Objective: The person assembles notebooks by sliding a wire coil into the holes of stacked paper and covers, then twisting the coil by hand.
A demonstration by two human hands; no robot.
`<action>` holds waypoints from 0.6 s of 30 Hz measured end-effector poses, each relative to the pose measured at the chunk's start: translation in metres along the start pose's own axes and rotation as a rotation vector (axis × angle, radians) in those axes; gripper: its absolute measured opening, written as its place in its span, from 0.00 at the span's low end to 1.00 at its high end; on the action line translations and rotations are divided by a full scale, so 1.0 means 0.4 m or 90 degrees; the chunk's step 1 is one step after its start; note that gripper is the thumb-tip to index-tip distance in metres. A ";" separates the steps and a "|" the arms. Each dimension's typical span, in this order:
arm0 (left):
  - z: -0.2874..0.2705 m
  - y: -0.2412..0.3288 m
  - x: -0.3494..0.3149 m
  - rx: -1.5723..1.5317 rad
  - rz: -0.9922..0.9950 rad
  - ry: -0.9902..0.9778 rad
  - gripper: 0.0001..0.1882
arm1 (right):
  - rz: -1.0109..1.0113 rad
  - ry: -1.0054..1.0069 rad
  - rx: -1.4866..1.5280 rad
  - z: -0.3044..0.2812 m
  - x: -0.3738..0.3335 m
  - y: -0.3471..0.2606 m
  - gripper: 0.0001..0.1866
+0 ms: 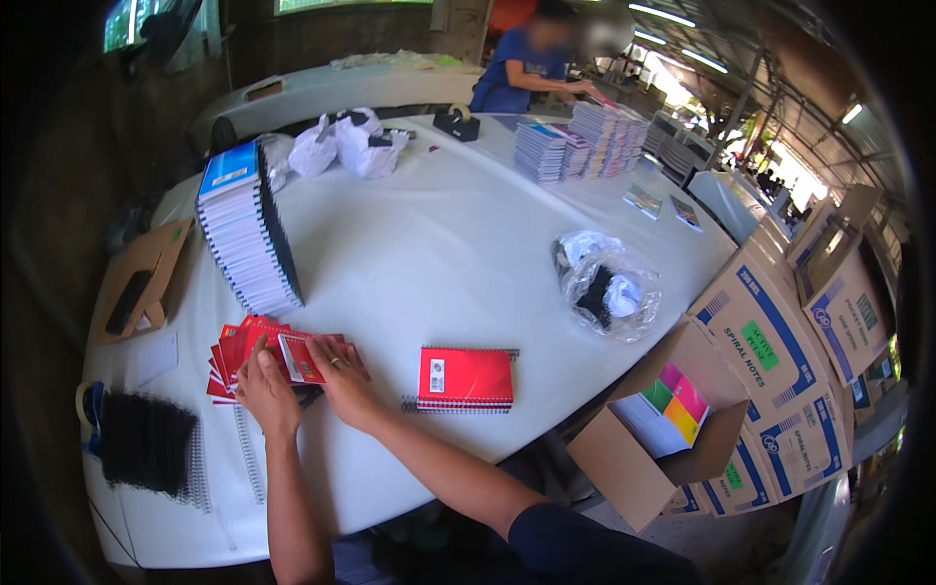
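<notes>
A small red notebook (pixel 297 361) with a white edge is held between my two hands at the left front of the table. My left hand (pixel 267 392) is closed on its left side, with the thumb up. My right hand (pixel 343 382), wearing a ring, is closed on its right side, fingers laid over the cover. Beneath and behind spreads a fanned pile of red notebooks (pixel 226 363). To the right lies a short stack of red spiral notebooks (pixel 466 378). Left of my forearm are bundled black binding coils (pixel 148 444), and a pale coil (pixel 248 453) lies beside it.
A tall stack of blue-covered spiral notebooks (pixel 246 229) stands behind the pile. Plastic bags (pixel 341 146) and a clear bag of black coils (pixel 609 292) sit on the white table (pixel 439 253). An open carton (pixel 624 468) stands right; a co-worker (pixel 522 68) handles stacks (pixel 585 141) at the far side.
</notes>
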State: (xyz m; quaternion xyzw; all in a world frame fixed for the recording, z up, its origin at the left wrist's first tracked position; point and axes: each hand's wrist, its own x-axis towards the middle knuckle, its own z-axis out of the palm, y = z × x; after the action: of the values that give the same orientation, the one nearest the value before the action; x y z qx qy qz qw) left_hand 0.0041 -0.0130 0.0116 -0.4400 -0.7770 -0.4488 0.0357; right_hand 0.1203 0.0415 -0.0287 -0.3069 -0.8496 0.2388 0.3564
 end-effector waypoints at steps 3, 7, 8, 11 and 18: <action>-0.001 0.017 0.004 0.007 -0.020 -0.023 0.28 | 0.007 0.080 0.032 -0.006 0.002 0.005 0.34; -0.003 0.018 0.001 0.037 -0.011 -0.024 0.28 | 0.047 0.139 0.109 -0.004 0.008 0.004 0.32; -0.006 0.022 -0.001 0.041 -0.006 -0.023 0.28 | 0.063 0.151 0.131 -0.002 0.008 0.004 0.32; -0.009 0.011 0.006 0.064 0.000 -0.008 0.27 | 0.050 0.172 0.191 0.000 0.018 0.000 0.31; 0.017 0.010 -0.009 0.089 0.028 -0.005 0.27 | 0.031 0.226 0.133 0.015 0.001 0.006 0.29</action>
State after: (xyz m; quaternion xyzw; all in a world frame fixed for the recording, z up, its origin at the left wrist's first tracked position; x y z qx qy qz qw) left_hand 0.0116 -0.0096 0.0087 -0.4554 -0.7965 -0.3909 0.0731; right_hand 0.1163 0.0424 -0.0338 -0.3263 -0.7365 0.2763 0.5241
